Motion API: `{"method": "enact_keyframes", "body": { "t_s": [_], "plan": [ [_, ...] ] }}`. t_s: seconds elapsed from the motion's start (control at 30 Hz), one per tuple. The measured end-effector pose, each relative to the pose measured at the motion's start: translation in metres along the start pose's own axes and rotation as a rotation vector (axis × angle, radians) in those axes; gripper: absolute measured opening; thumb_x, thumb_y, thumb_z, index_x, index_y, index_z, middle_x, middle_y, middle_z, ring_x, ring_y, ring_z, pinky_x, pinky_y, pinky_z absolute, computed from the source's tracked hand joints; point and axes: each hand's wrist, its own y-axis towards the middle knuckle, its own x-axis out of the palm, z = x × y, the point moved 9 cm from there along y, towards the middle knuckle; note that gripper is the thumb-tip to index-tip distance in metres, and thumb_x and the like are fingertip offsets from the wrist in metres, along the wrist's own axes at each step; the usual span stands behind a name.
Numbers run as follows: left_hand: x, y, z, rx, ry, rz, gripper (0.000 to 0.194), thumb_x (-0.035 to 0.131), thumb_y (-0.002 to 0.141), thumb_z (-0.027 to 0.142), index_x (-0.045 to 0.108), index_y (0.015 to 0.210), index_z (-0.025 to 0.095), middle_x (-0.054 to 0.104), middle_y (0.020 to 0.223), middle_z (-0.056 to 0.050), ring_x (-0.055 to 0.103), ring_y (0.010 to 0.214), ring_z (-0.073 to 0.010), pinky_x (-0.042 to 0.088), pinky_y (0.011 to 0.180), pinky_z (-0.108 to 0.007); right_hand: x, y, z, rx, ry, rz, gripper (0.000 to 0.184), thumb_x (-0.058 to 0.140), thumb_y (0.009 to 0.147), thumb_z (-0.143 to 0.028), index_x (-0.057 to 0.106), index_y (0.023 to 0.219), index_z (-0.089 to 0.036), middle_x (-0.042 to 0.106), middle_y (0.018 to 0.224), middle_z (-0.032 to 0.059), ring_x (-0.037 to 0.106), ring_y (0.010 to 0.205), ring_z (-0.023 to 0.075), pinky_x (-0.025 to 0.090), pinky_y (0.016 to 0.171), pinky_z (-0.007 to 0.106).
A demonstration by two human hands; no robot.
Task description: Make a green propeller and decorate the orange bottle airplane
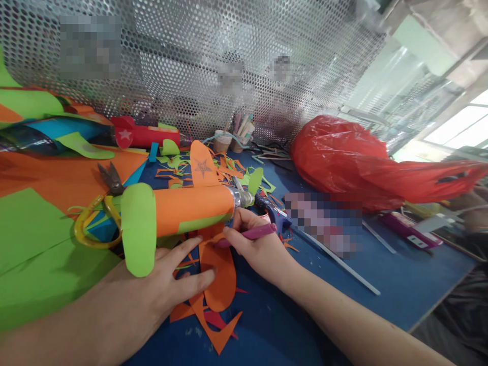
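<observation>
A model plane (194, 206), made of a plastic bottle wrapped in orange paper, lies on its side in front of me. Its upper orange wing (202, 165) bears a drawn star, and a green paper tail piece (138, 229) is at its left end. My right hand (253, 241) grips a purple marker (259, 232), its tip at the lower orange wing (219, 279). The fingers of my left hand (173, 279) are stretched out and spread, touching that wing near its left edge. Fingers partly hide the wing's surface, so any mark there cannot be made out.
Yellow-handled scissors (97, 223) lie at left on orange and green paper sheets (34, 244). Paper scraps (179, 165) litter the blue table (282, 320). Cups of markers (222, 141) stand at the back. A red plastic bag (339, 157) sits at right, with a white stick (339, 262) nearer me.
</observation>
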Motion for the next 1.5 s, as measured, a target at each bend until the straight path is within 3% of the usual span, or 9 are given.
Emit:
{"method": "enact_keyframes", "body": {
  "t_s": [0.2,0.43,0.9,1.27,1.5],
  "plan": [
    [0.0013,-0.0004,-0.0015,-0.012,-0.012,-0.012,0.062,0.049,0.079,0.013,0.051,0.132,0.045,0.050,0.143,-0.004,0.067,0.095,-0.0266,0.051,0.077,-0.036,-0.0009,0.0013,-0.0014,0.005,-0.006,-0.007,0.022,0.055,0.077,-0.015,0.038,0.063,-0.022,0.044,0.057,-0.0080,0.059,0.058,0.0119,0.037,0.051,0.021],
    [-0.0004,-0.0017,-0.0010,-0.022,-0.004,-0.008,0.069,0.049,0.075,0.007,0.052,0.132,0.045,0.051,0.142,-0.004,0.067,0.096,-0.0253,0.052,0.079,-0.036,0.0014,-0.0003,-0.0035,0.007,0.027,-0.026,0.023,0.054,0.075,-0.013,0.037,0.062,-0.021,0.044,0.055,-0.0092,0.052,0.050,0.0079,0.035,0.048,0.019],
    [0.0001,-0.0003,0.0001,-0.011,0.024,-0.031,0.069,0.049,0.074,0.005,0.052,0.131,0.044,0.052,0.141,-0.007,0.068,0.098,-0.0275,0.055,0.077,-0.037,0.0024,0.0003,0.0000,0.050,0.042,-0.031,0.022,0.054,0.074,-0.015,0.037,0.062,-0.022,0.047,0.055,-0.0080,0.058,0.056,0.0111,0.039,0.051,0.021],
    [-0.0011,0.0000,0.0008,0.002,0.023,-0.010,0.068,0.046,0.074,0.005,0.052,0.131,0.042,0.053,0.140,-0.007,0.068,0.097,-0.0265,0.054,0.077,-0.037,-0.0048,0.0012,-0.0058,0.012,-0.025,0.032,0.021,0.052,0.071,-0.014,0.036,0.060,-0.022,0.040,0.055,-0.0083,0.048,0.052,0.0086,0.036,0.049,0.021],
    [-0.0009,-0.0006,0.0003,0.009,0.023,-0.018,0.070,0.046,0.075,0.006,0.049,0.133,0.044,0.052,0.141,-0.007,0.068,0.097,-0.0254,0.053,0.077,-0.035,-0.0047,0.0015,-0.0039,0.023,-0.031,0.034,0.023,0.053,0.073,-0.014,0.035,0.061,-0.022,0.041,0.056,-0.0076,0.054,0.056,0.0107,0.038,0.051,0.022]
  ]
}}
